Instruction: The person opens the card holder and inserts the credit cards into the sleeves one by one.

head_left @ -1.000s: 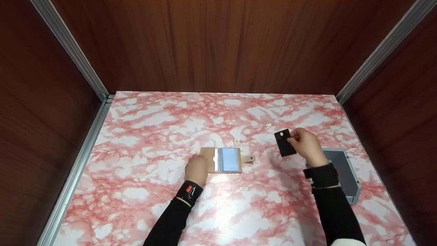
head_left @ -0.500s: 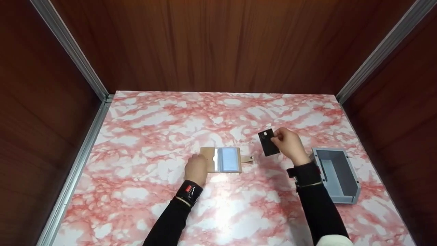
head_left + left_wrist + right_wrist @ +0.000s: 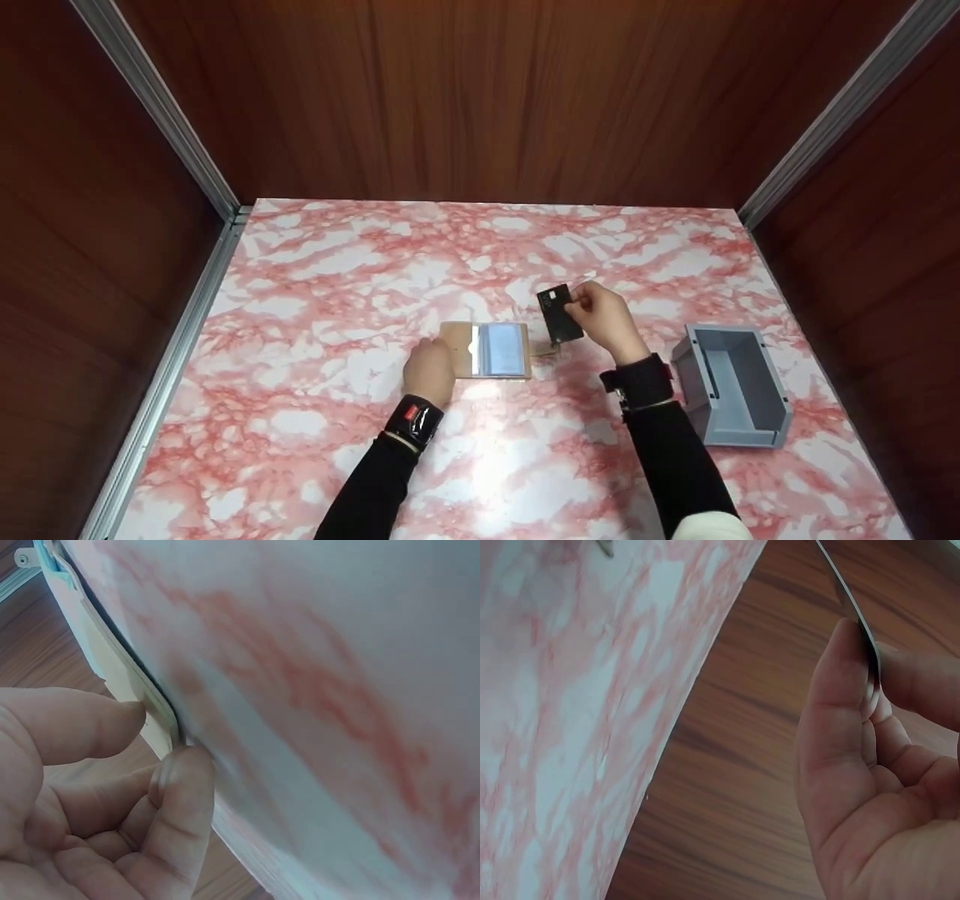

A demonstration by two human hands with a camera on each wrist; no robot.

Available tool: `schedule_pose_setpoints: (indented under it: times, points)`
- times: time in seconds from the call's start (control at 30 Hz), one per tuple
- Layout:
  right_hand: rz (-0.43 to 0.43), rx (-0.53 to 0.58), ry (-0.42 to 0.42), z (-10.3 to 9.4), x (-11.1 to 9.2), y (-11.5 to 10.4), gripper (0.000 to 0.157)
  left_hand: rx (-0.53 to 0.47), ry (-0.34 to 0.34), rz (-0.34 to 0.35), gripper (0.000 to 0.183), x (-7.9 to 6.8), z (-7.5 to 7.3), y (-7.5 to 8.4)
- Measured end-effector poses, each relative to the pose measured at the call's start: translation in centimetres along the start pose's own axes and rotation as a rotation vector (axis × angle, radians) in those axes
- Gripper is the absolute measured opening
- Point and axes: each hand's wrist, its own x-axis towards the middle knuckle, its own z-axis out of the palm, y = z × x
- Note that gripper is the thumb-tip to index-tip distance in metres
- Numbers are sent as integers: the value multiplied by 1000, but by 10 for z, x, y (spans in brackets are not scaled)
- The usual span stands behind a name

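Note:
A tan card holder [image 3: 459, 351] lies spread wide on the table in the head view, with clear bluish sleeves and a white card edge inside. My left hand [image 3: 430, 369] holds its left edge; in the left wrist view the thumb [image 3: 97, 724] lies on the cover and the fingertips are at the rim. Between thumb and fingers, my right hand [image 3: 606, 318] pinches a black card [image 3: 561, 319] with a small pale chip and lettering. That card is raised above the table, just right of the holder, and overlaps its snap strap [image 3: 541, 350]. The right wrist view catches the card edge-on.
A grey open bin [image 3: 739, 386] stands at the right, beside my right forearm. The pink-and-white marbled table [image 3: 337, 300] is bounded by brown wood-grain walls [image 3: 480, 105] with metal rails at the corners.
My right hand has carried the black card leftward from near the bin to beside the holder's strap, uncovering the bin. The left hand and the card holder have stayed nearly still.

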Motion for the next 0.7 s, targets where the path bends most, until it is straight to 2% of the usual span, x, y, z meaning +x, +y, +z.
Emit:
schedule_pose_setpoints:
  times: [0.3,0.53,0.7]
  points:
    - [-16,45,-9,14,0,-3,12,-40,-18,-16,14,1,-4,-3]
    - [-27,56,-21,21,-2,-5,11,-110,44,-3,19,7,-12,-5]
    - [-14,48,-56,24,-4,-8,10,-160,44,13,23,13,-21,-4]
